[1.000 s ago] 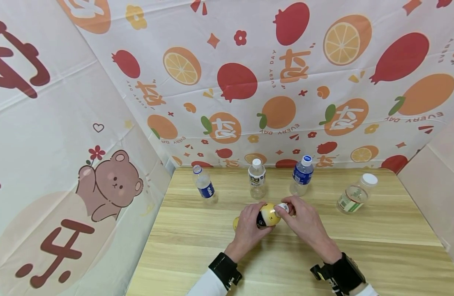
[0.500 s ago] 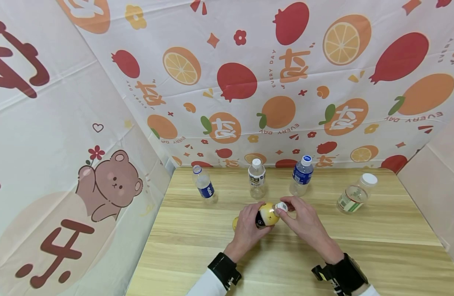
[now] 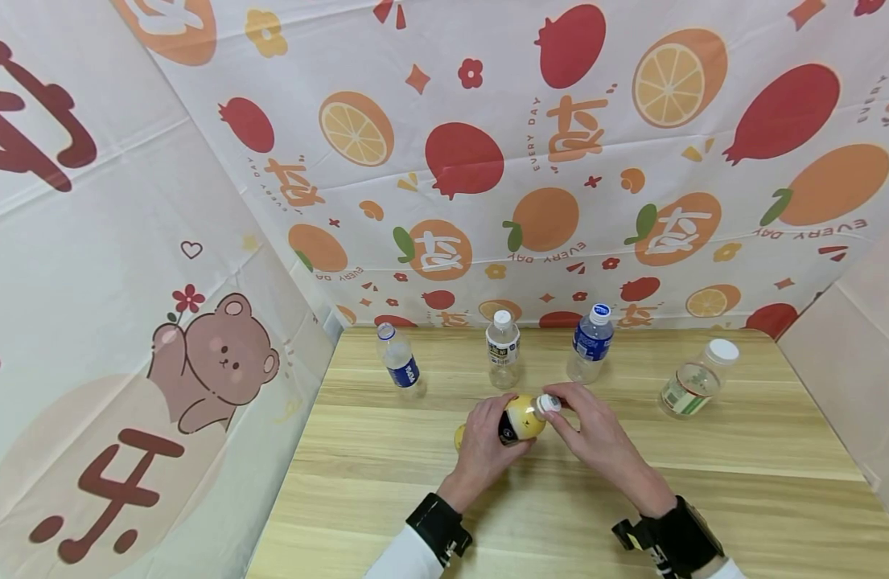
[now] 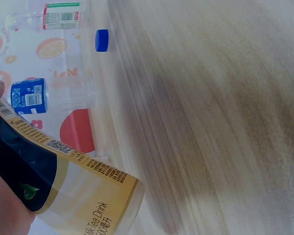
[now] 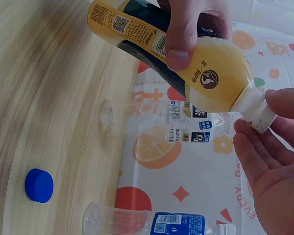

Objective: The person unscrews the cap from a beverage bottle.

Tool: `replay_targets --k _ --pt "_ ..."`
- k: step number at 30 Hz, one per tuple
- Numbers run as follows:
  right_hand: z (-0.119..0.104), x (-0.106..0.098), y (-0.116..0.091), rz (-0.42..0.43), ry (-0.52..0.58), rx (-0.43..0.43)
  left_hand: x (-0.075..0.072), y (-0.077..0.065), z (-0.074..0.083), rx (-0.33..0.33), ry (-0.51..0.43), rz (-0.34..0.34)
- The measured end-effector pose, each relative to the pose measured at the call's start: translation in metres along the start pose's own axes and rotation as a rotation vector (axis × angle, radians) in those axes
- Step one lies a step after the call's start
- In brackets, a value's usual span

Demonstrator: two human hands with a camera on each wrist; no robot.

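Head view shows us the milk tea bottle (image 3: 525, 420) over the table (image 3: 741, 498), tilted, its neck pointing between two and three o'clock. Our left hand (image 3: 483, 442) is wrapped round the body; our right hand (image 3: 592, 426) has thumb and fingertips closed on the white cap (image 3: 549, 404), which sits at the neck. We judge the step in hand to be turning that cap, though we cannot tell whether it is going on or coming off. Next, we think, calls for a steady left grip and a twist in line with the neck, without squeezing the body. From the bottle, the Pepsi bottle (image 3: 401, 363) stands toward ten o'clock and the blue-labelled bottle (image 3: 591, 344) between one and two. Right wrist view shows a loose blue cap (image 5: 39, 185) toward eight.
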State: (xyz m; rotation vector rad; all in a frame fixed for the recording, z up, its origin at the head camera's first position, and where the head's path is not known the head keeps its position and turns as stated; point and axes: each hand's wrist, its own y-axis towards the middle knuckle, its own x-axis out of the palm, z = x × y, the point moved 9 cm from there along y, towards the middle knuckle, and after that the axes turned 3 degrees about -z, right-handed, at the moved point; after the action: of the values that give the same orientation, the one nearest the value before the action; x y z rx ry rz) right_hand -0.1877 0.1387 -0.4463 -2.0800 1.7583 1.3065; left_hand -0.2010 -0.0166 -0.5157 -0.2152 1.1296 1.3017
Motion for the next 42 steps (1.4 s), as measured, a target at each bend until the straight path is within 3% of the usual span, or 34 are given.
replay_targets --k 7,14,17,24,33,42 --pt "0.001 0.003 0.0 -0.035 0.001 -0.007 0.0 0.0 0.0 0.017 0.01 0.017" --pt "0.016 0.003 -0.004 -0.015 -0.071 0.159 -0.002 0.0 0.007 0.042 0.026 0.028" --pt "0.018 0.0 -0.004 0.013 -0.119 0.192 -0.003 0.0 0.009 0.046 0.02 0.027" --pt "0.017 -0.003 -0.004 0.04 -0.11 0.18 -0.002 -0.001 0.01 0.033 0.029 0.029" --pt "0.011 -0.003 -0.004 0.046 -0.136 0.089 0.001 -0.001 0.004 0.011 0.034 0.006" --pt "0.015 -0.006 -0.006 0.013 -0.12 0.136 0.001 -0.003 -0.003 -0.028 0.014 0.005"
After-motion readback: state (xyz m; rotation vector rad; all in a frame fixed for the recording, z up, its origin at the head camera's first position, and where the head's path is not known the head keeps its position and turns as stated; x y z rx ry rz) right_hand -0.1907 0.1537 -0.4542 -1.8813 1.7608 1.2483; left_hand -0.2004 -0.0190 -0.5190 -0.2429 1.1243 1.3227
